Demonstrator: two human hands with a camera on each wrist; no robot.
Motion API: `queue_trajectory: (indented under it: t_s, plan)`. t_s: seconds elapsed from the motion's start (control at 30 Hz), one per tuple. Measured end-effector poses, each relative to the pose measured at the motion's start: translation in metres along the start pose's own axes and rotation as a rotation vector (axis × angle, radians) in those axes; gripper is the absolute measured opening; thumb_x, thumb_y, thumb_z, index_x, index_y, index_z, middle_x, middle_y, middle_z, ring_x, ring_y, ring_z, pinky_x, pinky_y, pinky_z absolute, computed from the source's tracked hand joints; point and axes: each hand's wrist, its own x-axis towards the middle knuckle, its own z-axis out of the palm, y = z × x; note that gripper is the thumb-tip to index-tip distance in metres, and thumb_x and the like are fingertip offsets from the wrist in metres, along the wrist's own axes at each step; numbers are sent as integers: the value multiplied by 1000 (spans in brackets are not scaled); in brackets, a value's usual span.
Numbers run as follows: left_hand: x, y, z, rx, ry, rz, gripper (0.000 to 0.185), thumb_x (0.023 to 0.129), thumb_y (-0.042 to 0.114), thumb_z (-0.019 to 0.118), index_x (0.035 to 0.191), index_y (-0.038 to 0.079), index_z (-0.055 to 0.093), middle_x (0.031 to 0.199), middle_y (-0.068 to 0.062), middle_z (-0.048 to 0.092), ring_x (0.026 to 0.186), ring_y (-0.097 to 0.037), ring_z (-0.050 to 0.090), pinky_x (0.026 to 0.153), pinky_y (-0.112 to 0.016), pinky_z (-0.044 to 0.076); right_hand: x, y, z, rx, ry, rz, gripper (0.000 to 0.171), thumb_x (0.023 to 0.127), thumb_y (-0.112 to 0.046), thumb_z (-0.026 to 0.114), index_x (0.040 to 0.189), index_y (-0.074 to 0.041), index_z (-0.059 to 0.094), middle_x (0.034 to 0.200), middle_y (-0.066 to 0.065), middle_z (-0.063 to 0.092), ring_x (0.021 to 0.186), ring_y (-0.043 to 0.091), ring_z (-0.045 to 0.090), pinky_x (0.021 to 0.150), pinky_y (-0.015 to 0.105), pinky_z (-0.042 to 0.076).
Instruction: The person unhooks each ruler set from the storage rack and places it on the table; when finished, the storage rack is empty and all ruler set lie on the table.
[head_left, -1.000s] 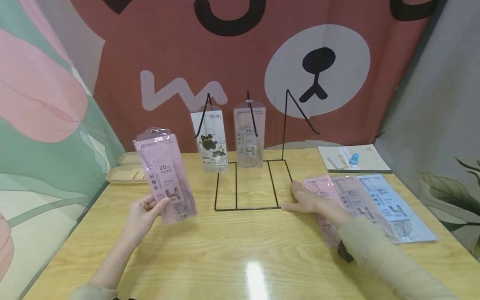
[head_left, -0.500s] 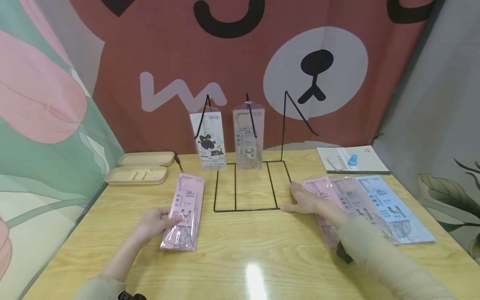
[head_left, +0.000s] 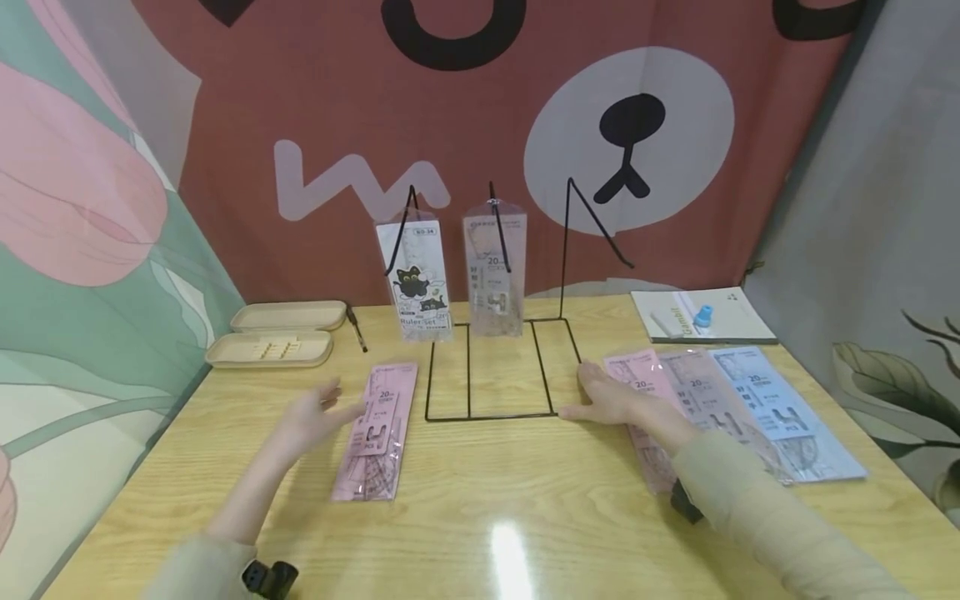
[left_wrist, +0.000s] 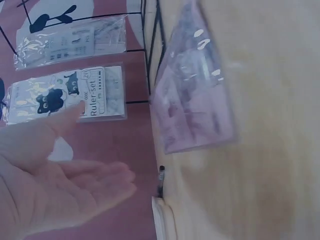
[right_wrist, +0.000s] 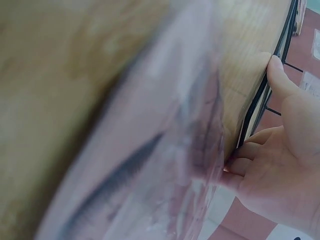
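Observation:
My left hand (head_left: 311,425) hovers just left of a pink ruler set pack (head_left: 378,433), fingers relaxed and apart, holding nothing. The pack lies flat on the wooden table; in the left wrist view the same pink ruler set pack (left_wrist: 195,110) is clear of the hand (left_wrist: 60,185). At the front right corner of a black wire display rack (head_left: 495,417), my right hand (head_left: 611,396) grips the base, thumb at the front bar and fingers by the side bar. A white cat-print ruler set (head_left: 420,283) and a greyish-pink ruler set (head_left: 495,275) hang from two rack hooks.
Under and beside my right forearm lie pink (head_left: 641,375), brownish-pink (head_left: 701,392) and blue (head_left: 780,408) ruler packs. Behind them is a white notepad (head_left: 738,312) bearing a blue-capped item (head_left: 703,316). Two beige trays (head_left: 288,317) and a pen (head_left: 356,329) sit back left.
My left hand brought the pink ruler set pack down from the air to the table, let it go and moved slightly left off it. My right hand stayed at the rack corner.

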Motion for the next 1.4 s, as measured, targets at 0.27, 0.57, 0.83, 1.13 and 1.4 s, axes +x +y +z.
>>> queue_trajectory:
  t_s: [0.27, 0.57, 0.83, 1.13, 1.4]
  plan:
    - [40, 6, 3, -127, 58, 163, 75, 93, 29, 59, 144, -10, 23, 147, -31, 30, 134, -46, 33, 112, -52, 30, 0, 1, -1, -17, -5, 6, 103, 88, -55, 55, 143, 17, 9, 150, 36, 5, 141, 47, 7, 118, 53, 11]
    - [84, 15, 14, -230, 78, 160, 79, 93, 34, 59, 148, -5, 17, 152, -23, 24, 142, -36, 25, 117, -48, 24, -1, 1, -1, -25, -6, -2, 102, 88, -56, 54, 143, 18, 9, 150, 36, 5, 141, 48, 7, 118, 54, 11]
    - [108, 29, 21, -315, 81, 122, 79, 93, 33, 59, 149, -2, 15, 154, -22, 21, 142, -38, 21, 119, -47, 19, 0, 3, -1, -26, 0, 0, 102, 88, -56, 55, 143, 17, 10, 150, 36, 6, 141, 48, 8, 118, 54, 12]
    - [124, 35, 29, -387, 147, 49, 80, 91, 32, 63, 149, 2, 17, 154, -21, 23, 142, -37, 25, 117, -44, 25, 1, 3, -1, -33, -4, 0, 102, 88, -56, 54, 143, 17, 10, 151, 35, 5, 142, 47, 7, 118, 53, 11]
    - [130, 46, 36, -523, 163, 19, 62, 91, 21, 63, 141, 0, 34, 141, -22, 46, 126, -35, 48, 107, -42, 42, 0, 2, -1, -35, -1, 4, 102, 88, -56, 55, 143, 17, 10, 151, 36, 6, 141, 47, 7, 118, 54, 11]
